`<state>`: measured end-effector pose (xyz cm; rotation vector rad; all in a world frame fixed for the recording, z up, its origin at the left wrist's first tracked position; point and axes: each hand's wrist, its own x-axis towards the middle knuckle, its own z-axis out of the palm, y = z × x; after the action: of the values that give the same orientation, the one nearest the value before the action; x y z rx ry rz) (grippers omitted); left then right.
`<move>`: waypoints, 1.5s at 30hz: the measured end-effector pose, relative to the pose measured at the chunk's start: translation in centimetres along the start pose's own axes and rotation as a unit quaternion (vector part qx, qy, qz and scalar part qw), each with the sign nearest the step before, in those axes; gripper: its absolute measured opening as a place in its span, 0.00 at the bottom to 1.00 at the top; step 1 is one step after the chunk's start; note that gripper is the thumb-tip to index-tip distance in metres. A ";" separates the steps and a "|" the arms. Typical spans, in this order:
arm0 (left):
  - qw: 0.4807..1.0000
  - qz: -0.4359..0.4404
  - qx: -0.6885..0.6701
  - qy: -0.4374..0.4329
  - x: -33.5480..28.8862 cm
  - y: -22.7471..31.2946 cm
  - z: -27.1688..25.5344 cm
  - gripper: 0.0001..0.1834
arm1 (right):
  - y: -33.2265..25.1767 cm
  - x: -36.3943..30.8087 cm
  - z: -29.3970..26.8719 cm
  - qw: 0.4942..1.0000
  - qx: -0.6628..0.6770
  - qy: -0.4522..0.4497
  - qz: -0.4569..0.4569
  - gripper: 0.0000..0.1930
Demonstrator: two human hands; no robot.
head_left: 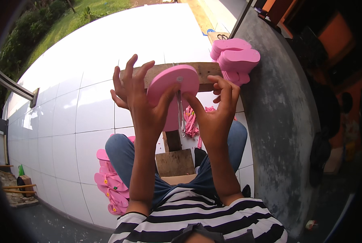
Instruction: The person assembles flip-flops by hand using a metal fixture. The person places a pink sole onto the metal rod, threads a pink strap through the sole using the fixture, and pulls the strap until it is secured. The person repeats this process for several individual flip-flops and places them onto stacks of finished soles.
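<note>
In front of me a pink flip-flop sole (158, 86) is tilted over a wooden bench, with a small round mark near its upper end. A thin metal wire tool (180, 109) runs down along it, between my thumbs. My left hand (139, 89) presses its thumb on the sole, its other fingers raised and spread. My right hand (217, 115) puts its thumb to the sole beside the wire, its fingers lifted, apart and slightly curled. The thumbs hide where wire and sole meet.
Pink soles (239, 58) are stacked at the bench's right end. Pink straps (191, 123) lie bundled behind my right hand. Finished flip-flops (112, 186) with small flower ornaments are piled by my left knee. The wooden bench (205, 71) stands on white tiles (63, 117).
</note>
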<state>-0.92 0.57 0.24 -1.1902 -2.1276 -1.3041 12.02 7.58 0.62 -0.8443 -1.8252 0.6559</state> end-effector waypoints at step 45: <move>0.941 0.230 0.073 0.239 -0.9 -6.6 6.3 0.26 | 32.3 22.6 7.1 0.837 -0.322 0.114 0.427 0.53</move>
<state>-5.12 4.12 -7.07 -1.0847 -1.4622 -1.0644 7.54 44.70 -13.70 -2.1585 -1.3810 0.4157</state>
